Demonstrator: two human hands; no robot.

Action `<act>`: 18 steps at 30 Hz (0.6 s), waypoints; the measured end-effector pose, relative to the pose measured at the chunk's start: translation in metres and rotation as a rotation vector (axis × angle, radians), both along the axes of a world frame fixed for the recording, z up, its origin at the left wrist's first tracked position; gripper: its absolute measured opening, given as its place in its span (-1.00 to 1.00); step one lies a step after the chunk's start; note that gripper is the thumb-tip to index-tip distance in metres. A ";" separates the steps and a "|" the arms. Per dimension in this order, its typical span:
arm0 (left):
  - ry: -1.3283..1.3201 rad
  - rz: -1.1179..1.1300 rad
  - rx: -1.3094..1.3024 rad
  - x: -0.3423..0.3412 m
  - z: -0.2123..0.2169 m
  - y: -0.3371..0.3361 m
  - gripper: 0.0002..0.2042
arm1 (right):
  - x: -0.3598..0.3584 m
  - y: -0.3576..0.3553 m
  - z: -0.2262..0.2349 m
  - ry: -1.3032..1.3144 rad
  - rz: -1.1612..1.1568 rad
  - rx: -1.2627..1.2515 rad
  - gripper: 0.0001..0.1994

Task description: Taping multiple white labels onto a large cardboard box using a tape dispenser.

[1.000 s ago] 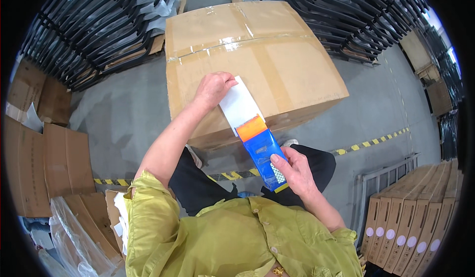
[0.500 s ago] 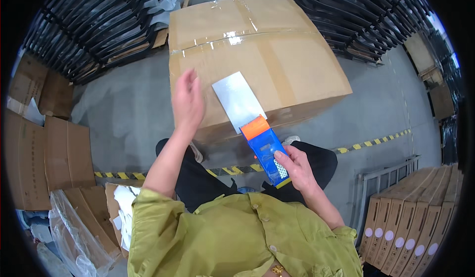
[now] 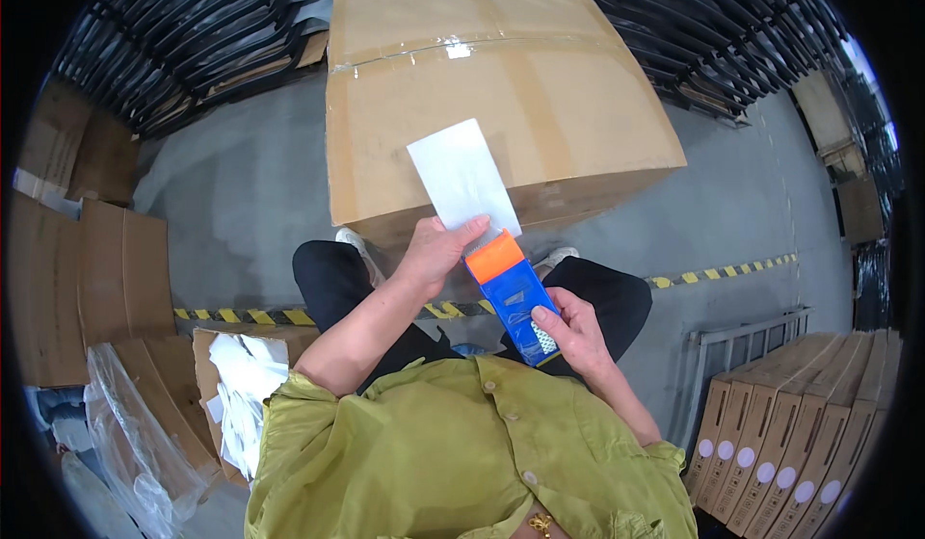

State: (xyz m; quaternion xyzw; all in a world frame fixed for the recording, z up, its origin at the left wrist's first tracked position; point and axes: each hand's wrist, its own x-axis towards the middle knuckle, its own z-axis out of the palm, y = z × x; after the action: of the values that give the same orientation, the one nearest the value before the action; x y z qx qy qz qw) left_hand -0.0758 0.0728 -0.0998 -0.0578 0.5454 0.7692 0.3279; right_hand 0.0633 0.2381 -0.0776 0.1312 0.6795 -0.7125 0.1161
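Observation:
My right hand (image 3: 575,332) grips the lower end of a blue tape dispenser (image 3: 515,303) with an orange front, thumb on top. A white sheet (image 3: 465,168) sticks out beyond the orange end, tilted, over the near edge of a large taped cardboard box (image 3: 424,105). My left hand (image 3: 438,250) pinches the sheet's lower edge, thumb on top, beside the dispenser's toothed edge. The fingers under the sheet are hidden. Whether the sheet touches the dispenser I cannot tell.
Black metal frames (image 3: 212,48) are stacked at the far left and far right. An open carton with white papers (image 3: 246,385) stands near left, beside clear plastic wrap (image 3: 145,452). Flat cartons (image 3: 771,433) stand in a row near right. Striped floor tape (image 3: 718,276) crosses the floor.
My left hand has come down and right from above the box and closed on the sheet's lower edge. The sheet and dispenser have shifted only slightly.

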 end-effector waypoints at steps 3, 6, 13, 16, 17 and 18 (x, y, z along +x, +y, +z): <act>-0.020 0.118 0.007 -0.001 0.007 0.005 -0.69 | 0.006 -0.003 0.005 0.088 -0.020 0.060 -0.65; -0.035 0.143 0.021 -0.016 0.020 -0.005 -0.69 | 0.017 -0.004 0.013 0.131 0.033 0.139 -0.64; 0.339 -0.135 0.035 -0.006 0.045 -0.006 -0.73 | 0.019 0.005 0.018 -0.077 -0.050 -0.191 -0.62; 0.890 -0.309 -0.152 0.009 0.054 -0.013 -0.80 | 0.013 0.018 0.009 -0.181 0.006 -0.281 -0.62; 0.880 -0.347 -0.191 0.022 0.059 -0.014 -0.84 | 0.007 0.016 0.009 -0.192 -0.031 -0.288 -0.62; 1.434 -0.404 -0.092 0.029 0.073 -0.008 -0.83 | 0.005 0.014 -0.012 -0.221 -0.143 -0.291 -0.61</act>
State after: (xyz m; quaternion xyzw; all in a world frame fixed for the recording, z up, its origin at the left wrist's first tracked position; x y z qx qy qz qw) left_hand -0.0465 0.0646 -0.0264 0.5458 0.6570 0.5195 0.0238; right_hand 0.0681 0.2522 -0.0893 0.2382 0.5415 -0.7908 0.1569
